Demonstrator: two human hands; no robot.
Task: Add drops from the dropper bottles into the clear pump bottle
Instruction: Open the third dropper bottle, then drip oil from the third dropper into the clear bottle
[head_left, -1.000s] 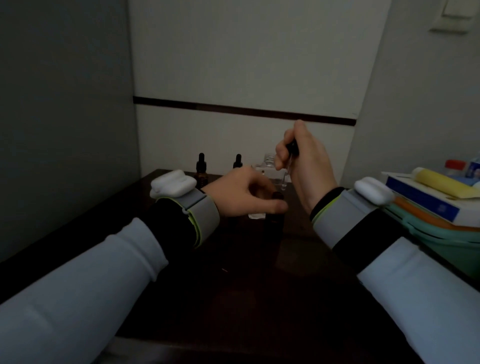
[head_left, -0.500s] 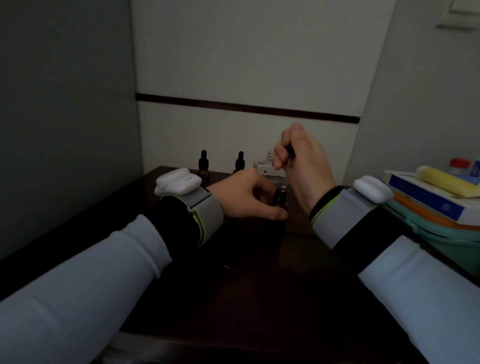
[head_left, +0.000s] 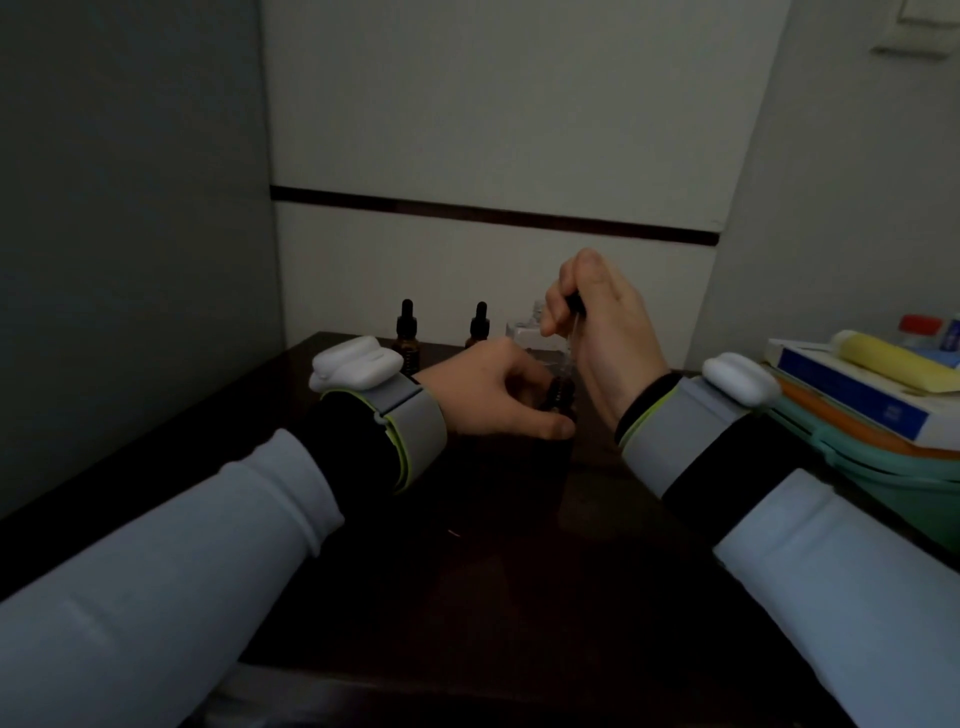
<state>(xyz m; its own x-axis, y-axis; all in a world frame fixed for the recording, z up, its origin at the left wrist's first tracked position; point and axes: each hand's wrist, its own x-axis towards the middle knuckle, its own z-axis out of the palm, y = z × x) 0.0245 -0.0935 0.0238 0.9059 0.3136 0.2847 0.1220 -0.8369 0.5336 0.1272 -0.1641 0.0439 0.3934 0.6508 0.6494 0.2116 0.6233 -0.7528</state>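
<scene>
Left hand: the left hand (head_left: 493, 392) is curled round a dark dropper bottle (head_left: 562, 402) that stands upright around mid-desk, thumb across the front, so only the neck pokes out.
Right hand: the right hand (head_left: 610, 338) pinches the black top of the dropper (head_left: 574, 312) between thumb and fingertips. Its glass tube points down at that bottle's neck. It's too dim to tell if the tip is inside.
Pump bottle: the clear pump bottle (head_left: 522, 332) sits behind both hands near the desk's back edge, mostly hidden.
Spares: a second dropper bottle (head_left: 406, 335) and a third dropper bottle (head_left: 479, 326) stand capped and upright along the back edge, left of the pump bottle.
Desk: a dark desk (head_left: 519, 597), pretty murky lighting.
Right edge: a green tub (head_left: 893, 470) with a blue-and-white box (head_left: 852, 392) and a yellow tube (head_left: 893, 358) stacked on top.
</scene>
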